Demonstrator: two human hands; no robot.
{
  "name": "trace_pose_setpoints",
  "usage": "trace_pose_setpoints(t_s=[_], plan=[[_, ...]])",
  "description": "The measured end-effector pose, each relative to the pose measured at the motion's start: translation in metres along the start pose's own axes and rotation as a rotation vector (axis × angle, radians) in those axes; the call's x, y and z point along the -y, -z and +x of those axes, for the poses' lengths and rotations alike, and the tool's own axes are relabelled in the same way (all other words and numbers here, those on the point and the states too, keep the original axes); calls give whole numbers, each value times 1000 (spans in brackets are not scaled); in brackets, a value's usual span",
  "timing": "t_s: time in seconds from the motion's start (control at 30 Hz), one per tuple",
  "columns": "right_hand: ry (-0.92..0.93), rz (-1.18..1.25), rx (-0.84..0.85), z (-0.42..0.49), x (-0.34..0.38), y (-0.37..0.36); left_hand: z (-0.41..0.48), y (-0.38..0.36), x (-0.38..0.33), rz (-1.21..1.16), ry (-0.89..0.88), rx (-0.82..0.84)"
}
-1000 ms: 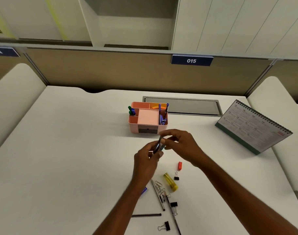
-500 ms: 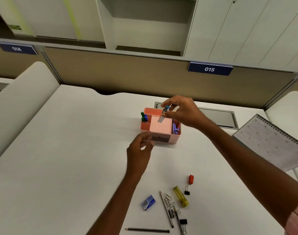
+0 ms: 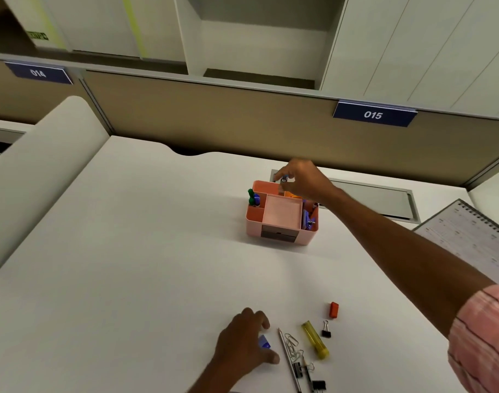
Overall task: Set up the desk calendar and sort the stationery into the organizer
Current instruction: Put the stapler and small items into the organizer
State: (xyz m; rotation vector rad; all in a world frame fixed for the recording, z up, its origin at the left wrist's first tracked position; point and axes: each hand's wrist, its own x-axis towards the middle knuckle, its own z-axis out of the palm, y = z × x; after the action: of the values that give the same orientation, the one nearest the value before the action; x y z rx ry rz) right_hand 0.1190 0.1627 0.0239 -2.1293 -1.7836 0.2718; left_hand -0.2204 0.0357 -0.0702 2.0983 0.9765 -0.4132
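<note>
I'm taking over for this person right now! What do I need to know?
Right hand: pinches a small blue-and-silver item above the back of the pink organizer.
Left hand: lies over a small blue box on the desk; grip unclear.
Done: calendar looks propped up at right; markers are in the organizer.
Left: drop the item in, then sort box, pencil, paper clips, highlighter, eraser, binder clips.

Soft, even overhead light is falling on the desk [image 3: 134,251], casting faint shadows beside the organizer [image 3: 282,217]. Wide-angle distortion is bending the partition [image 3: 214,114]; the right hand [image 3: 302,180] is appearing slightly motion-blurred, perhaps.
</note>
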Motion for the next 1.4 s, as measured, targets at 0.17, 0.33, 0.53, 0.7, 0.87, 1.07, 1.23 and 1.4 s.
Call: trace_pose_setpoints(t_s=[0.17,0.33,0.53,0.7,0.87,1.07,1.23,1.4], plan=[[0,-168,107,6,-7,-14,2,-10,-1,63,-10,39],[49,-323,187,11,-9,-18,3,-20,2,54,-57,-20],[35,-470,299,18,-9,-23,4,-25,7,26,-103,-88],[-3,-492,416,19,-10,-24,6,-27,9,15,-126,-121],[-44,-443,442,15,-11,-25,10,-28,11,15,-128,-128],[-57,-374,377,8,-11,-21,14,-31,13,-6,-115,-146],[-31,-289,226,-9,-3,-13,17,-34,15,-96,-114,-162],[18,-244,132,-33,13,-3,20,-34,17,-271,-88,-165]])
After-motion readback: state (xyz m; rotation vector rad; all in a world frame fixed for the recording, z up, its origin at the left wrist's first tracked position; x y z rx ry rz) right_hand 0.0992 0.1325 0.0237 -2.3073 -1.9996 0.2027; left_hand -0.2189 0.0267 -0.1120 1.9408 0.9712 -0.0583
